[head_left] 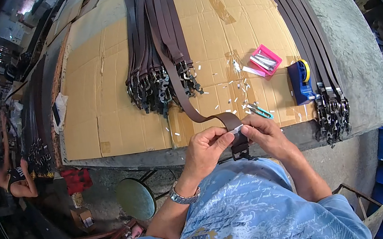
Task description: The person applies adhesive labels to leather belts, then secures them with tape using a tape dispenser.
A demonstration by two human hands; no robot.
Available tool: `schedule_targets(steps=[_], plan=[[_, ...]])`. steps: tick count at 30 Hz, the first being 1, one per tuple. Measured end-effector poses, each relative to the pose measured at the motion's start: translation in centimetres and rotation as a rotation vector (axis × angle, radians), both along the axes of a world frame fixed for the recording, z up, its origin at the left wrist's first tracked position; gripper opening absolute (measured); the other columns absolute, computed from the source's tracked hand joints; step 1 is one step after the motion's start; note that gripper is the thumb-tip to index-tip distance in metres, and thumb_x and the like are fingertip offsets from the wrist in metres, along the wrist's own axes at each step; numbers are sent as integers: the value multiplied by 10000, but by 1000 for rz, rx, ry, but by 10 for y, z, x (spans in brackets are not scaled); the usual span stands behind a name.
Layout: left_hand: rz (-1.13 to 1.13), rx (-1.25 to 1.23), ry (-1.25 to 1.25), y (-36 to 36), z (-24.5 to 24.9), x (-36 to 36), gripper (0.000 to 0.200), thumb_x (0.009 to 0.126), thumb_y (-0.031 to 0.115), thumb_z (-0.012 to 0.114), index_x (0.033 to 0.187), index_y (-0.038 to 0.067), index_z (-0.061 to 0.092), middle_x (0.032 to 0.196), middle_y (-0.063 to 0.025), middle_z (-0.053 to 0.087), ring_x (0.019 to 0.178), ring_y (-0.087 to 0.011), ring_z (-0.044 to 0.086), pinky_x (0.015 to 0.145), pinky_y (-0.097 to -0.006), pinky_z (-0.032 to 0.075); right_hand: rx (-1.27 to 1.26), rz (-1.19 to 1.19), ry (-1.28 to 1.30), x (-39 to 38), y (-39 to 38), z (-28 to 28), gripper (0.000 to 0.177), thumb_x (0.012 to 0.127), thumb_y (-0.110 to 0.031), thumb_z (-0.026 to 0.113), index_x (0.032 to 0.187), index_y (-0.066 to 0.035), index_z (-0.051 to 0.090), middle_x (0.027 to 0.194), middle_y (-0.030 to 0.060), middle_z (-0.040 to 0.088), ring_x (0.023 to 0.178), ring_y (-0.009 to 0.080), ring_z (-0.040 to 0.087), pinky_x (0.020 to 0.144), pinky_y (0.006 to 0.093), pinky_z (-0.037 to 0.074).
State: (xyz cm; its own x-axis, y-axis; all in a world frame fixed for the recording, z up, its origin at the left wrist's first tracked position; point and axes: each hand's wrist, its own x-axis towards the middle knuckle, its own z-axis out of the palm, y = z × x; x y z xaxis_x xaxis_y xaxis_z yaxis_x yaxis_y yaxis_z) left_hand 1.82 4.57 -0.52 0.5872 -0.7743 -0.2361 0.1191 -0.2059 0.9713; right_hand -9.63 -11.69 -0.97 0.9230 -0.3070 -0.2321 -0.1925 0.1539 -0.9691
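A dark brown belt runs from the pile down to the table's near edge, where both my hands grip it close to its buckle. My left hand, with a watch on the wrist, pinches the belt from the left. From the right, my right hand pinches it too, thumb against a small white label across the strap. Fingertips partly hide the label. Just beyond my right hand lie turquoise thread snips on the cardboard.
A pile of buckled belts lies ahead, with another row at right. A pink box of white strips and a blue tape dispenser stand right of centre. A round stool is below left; another person works far left.
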Motion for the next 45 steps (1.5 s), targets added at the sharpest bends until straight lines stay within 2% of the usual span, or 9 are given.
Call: schedule_targets(steps=[11, 16, 18, 19, 21, 23, 28, 38, 45], plan=[[86, 12, 5, -3, 3, -6, 272, 903, 258, 681, 904, -14, 691, 723, -10, 665, 672, -46, 568, 596, -215, 454, 33, -50, -81, 0, 2, 3, 218, 937, -205, 629, 818, -23, 611, 698, -51, 542, 658, 33, 448, 568, 221, 377], [30, 27, -51, -1, 6, -3, 259, 908, 246, 676, 916, -13, 691, 721, -7, 663, 653, -42, 554, 571, -217, 442, 67, -7, -57, -2, -3, 7, 215, 932, -199, 632, 812, -21, 613, 717, -56, 559, 661, 31, 451, 566, 226, 380], [24, 7, -47, -1, 7, -4, 253, 910, 241, 674, 920, -11, 691, 717, -5, 660, 645, -40, 547, 561, -216, 436, -25, 28, 66, -3, -5, 10, 223, 921, -193, 622, 817, 5, 621, 704, -27, 566, 649, 47, 459, 563, 243, 385], [26, 22, -55, 0, 8, -4, 247, 911, 234, 671, 920, -12, 690, 709, -1, 651, 641, -36, 537, 552, -216, 427, -23, 28, 68, -2, -4, 9, 223, 921, -193, 622, 817, 5, 621, 704, -27, 566, 649, 47, 459, 563, 243, 385], [24, 37, -62, 0, 8, -4, 242, 912, 228, 669, 920, -13, 688, 702, 4, 643, 636, -33, 526, 542, -215, 418, -245, 0, -6, 0, -2, 8, 238, 904, -193, 612, 826, 31, 629, 670, 14, 561, 623, 70, 458, 548, 265, 381], [-8, 79, -73, 1, 8, -2, 215, 911, 200, 676, 953, -11, 687, 782, 8, 661, 708, -38, 558, 612, -191, 441, -262, -18, 11, 0, 1, 9, 247, 900, -198, 612, 830, 39, 631, 659, 30, 555, 617, 80, 457, 545, 274, 379], [-13, 96, -58, 3, 6, -2, 204, 912, 188, 675, 949, -12, 681, 797, 17, 654, 715, -30, 549, 617, -185, 437, -250, -21, 76, -3, 3, 13, 254, 895, -201, 618, 829, 43, 632, 652, 44, 553, 619, 88, 452, 539, 290, 372], [-43, 79, -1, -2, 14, 1, 114, 895, 120, 685, 869, 13, 655, 767, 51, 609, 705, -6, 513, 611, -170, 417, -278, -45, 4, -6, 3, 12, 253, 896, -199, 627, 799, 35, 614, 634, 51, 531, 618, 105, 455, 554, 299, 373], [-40, 6, 104, -3, 14, 0, 118, 904, 133, 675, 856, 30, 641, 763, 65, 587, 685, -2, 489, 594, -163, 393, -298, -3, -6, -6, -2, 22, 263, 896, -213, 634, 806, 33, 608, 665, 58, 539, 621, 112, 461, 559, 315, 382]])
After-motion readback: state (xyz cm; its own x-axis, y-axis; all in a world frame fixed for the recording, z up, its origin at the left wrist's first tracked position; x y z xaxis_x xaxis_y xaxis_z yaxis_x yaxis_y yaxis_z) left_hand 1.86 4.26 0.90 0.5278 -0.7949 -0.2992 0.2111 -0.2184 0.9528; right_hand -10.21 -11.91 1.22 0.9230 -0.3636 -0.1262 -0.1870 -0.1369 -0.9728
